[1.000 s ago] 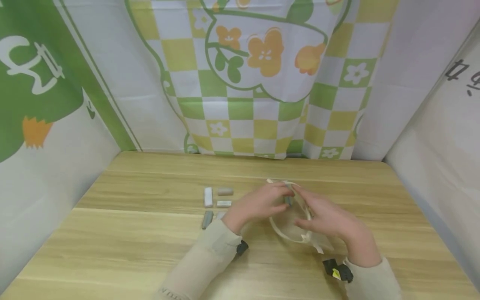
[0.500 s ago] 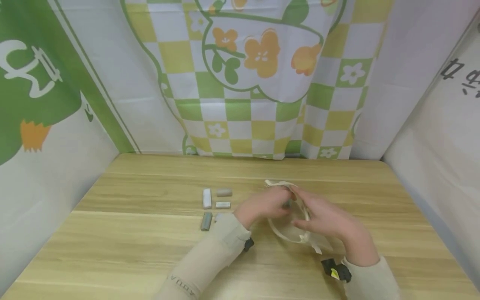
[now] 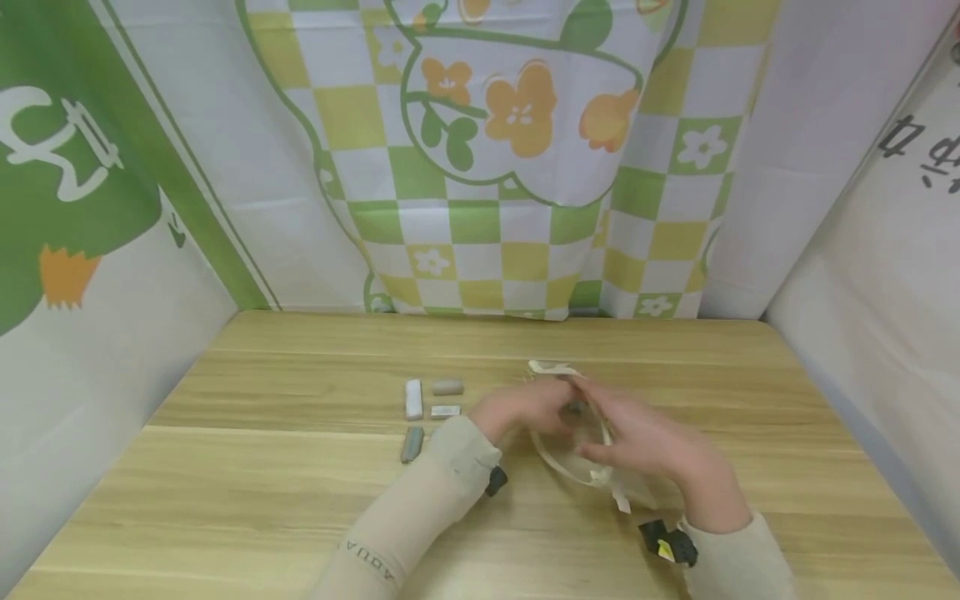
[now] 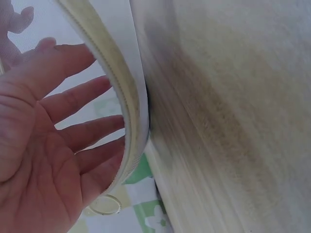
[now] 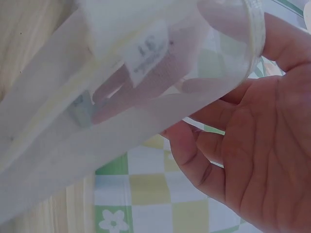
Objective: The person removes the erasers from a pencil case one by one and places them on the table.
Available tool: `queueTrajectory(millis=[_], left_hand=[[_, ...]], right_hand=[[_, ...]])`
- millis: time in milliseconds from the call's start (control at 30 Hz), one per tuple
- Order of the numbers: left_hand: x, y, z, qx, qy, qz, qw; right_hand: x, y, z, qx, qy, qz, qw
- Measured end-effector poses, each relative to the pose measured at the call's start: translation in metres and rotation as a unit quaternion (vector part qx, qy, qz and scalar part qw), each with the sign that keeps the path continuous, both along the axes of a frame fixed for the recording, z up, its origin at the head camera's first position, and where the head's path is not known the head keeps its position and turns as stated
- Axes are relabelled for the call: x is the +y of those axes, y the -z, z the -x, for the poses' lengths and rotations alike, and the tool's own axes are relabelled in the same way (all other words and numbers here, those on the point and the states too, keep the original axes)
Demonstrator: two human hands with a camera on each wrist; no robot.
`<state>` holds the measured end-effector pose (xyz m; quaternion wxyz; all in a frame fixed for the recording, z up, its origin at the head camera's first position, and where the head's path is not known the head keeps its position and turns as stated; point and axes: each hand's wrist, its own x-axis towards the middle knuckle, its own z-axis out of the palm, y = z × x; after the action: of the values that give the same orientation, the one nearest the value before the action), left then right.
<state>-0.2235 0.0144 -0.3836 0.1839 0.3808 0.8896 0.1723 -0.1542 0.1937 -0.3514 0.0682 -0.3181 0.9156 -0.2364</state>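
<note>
A pale mesh bag (image 3: 566, 463) with a cream zip edge (image 4: 116, 68) lies with its mouth spread. My right hand (image 3: 648, 429) holds the rim, thumb on the inner side and fingers along the outer side. My left hand (image 3: 528, 404) reaches in through the mouth; the left wrist view shows its fingers (image 4: 85, 97) loosely spread behind the zip edge. Through the mesh in the right wrist view, a small grey-green block (image 5: 82, 110) shows just beyond the left fingertips; whether they touch cannot be told. A printed white tag (image 5: 148, 51) is on the bag.
Left of the bag, on the wooden table (image 3: 262, 467), lie a white block (image 3: 414, 399), a grey-brown block (image 3: 447, 387), a small labelled block (image 3: 446, 411) and a grey-green block (image 3: 412, 444). The left sleeve (image 3: 420, 508) partly covers this group. Patterned cloth (image 3: 495, 225) hangs behind.
My left hand has dipped further into the bag's mouth, and the grey-green block near it is less visible. My right hand stays at the rim. The view has shifted slightly.
</note>
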Motion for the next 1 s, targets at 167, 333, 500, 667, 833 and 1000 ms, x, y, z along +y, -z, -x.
queueTrajectory(millis=[167,333,500,667,833,1000], left_hand=[[-0.0003,-0.0011,0.0001,-0.025,-0.002,0.012,0.9996],[0.0007,0.0038,0.0051,-0.026,0.002,0.016,0.9995],[-0.0003,0.0048,0.0066,-0.039,-0.007,0.003,0.9992],[-0.0021,0.0045,0.0062,-0.044,-0.007,-0.001,0.9990],[-0.0029,0.0053,0.0077,-0.039,0.012,-0.005,0.9992],[-0.0030,0.0073,0.0093,-0.024,0.034,0.006,0.9991]], right_hand=[[-0.0013,-0.0010,-0.0011,-0.010,0.003,-0.002,0.9999],[-0.0015,-0.0011,-0.0025,-0.012,0.010,-0.010,0.9998],[-0.0015,0.0000,-0.0023,-0.010,0.013,-0.010,0.9998],[-0.0008,0.0012,-0.0019,-0.011,0.014,-0.008,0.9998],[0.0001,0.0017,-0.0015,-0.013,0.014,-0.006,0.9998],[0.0004,0.0015,-0.0006,-0.015,0.010,-0.006,0.9998]])
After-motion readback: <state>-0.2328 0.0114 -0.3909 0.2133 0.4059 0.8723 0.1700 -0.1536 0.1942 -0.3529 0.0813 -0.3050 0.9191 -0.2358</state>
